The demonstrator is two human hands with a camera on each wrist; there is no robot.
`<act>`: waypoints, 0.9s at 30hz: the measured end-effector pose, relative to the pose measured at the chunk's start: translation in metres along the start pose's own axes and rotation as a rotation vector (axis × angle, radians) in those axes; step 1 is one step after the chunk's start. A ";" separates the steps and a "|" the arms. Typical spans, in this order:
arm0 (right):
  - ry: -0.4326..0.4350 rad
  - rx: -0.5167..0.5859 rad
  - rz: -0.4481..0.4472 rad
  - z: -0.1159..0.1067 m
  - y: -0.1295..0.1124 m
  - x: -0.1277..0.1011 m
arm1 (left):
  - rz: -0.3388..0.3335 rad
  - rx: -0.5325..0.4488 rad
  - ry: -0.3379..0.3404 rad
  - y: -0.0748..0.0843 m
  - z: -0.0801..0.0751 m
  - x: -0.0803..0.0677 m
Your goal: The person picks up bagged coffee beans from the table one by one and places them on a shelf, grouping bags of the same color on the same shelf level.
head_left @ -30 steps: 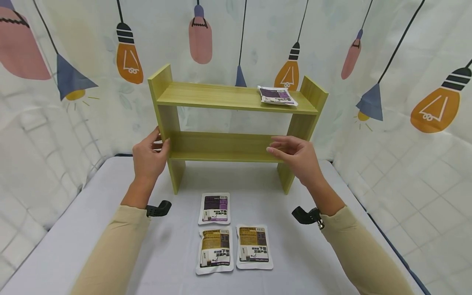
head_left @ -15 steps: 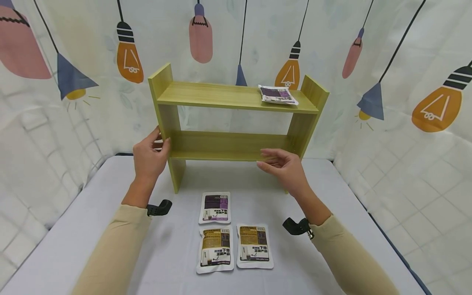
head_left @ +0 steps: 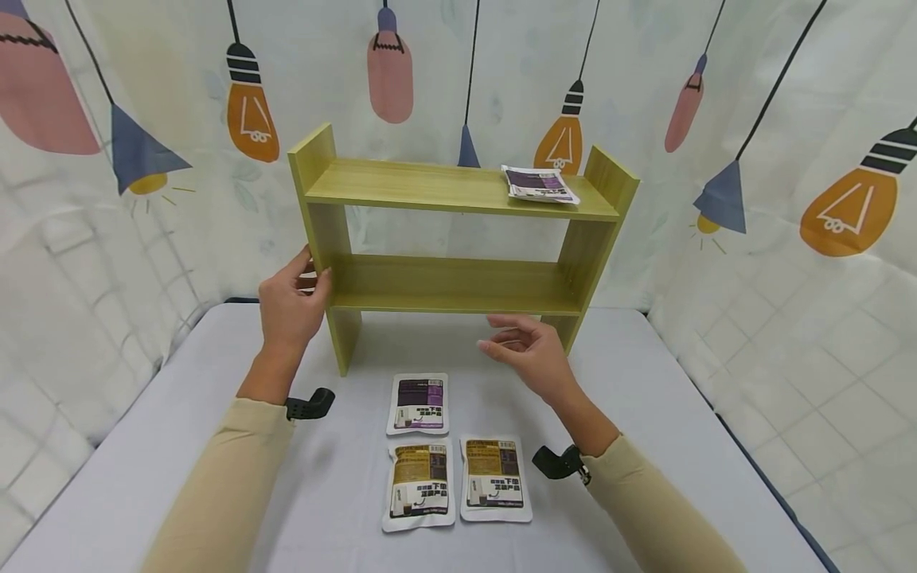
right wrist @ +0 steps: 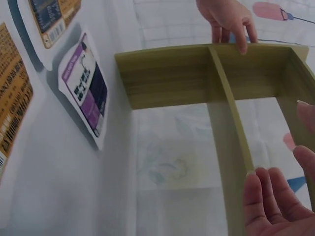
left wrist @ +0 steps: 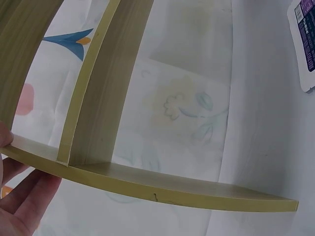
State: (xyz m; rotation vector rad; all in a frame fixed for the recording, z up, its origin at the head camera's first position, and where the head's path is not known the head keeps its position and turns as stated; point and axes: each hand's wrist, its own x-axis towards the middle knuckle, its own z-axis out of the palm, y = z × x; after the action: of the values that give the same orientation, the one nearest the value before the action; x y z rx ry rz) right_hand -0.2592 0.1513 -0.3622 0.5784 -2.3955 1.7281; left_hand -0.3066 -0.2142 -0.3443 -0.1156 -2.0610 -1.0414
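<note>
**Left hand on the shelf, right hand free above the worktop**

While the left hand (head_left: 290,306) held the left side panel of the wooden shelf (head_left: 458,239), thumb in front and fingers behind, the right hand (head_left: 526,354) hovered with relaxed, slightly bent fingers, holding nothing. It was above the worktop (head_left: 143,477), near the purple packet (head_left: 418,403). Two orange packets (head_left: 458,480) lay just beside it. One more packet (head_left: 539,184) lay on the top board.
</note>
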 end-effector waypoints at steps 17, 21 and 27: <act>-0.055 -0.005 0.139 0.035 0.022 -0.013 | 0.005 -0.007 0.005 0.000 0.001 0.000; -0.066 0.037 0.172 0.042 0.028 -0.013 | 0.000 -0.002 0.002 0.000 0.000 0.000; -0.102 0.049 0.209 0.052 0.038 -0.013 | 0.002 0.004 0.002 -0.001 0.000 0.000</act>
State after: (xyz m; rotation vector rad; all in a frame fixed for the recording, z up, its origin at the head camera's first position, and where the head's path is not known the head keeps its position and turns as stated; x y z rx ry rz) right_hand -0.2556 0.1165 -0.4175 0.4457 -2.5714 1.8873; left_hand -0.3069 -0.2144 -0.3452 -0.1151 -2.0607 -1.0354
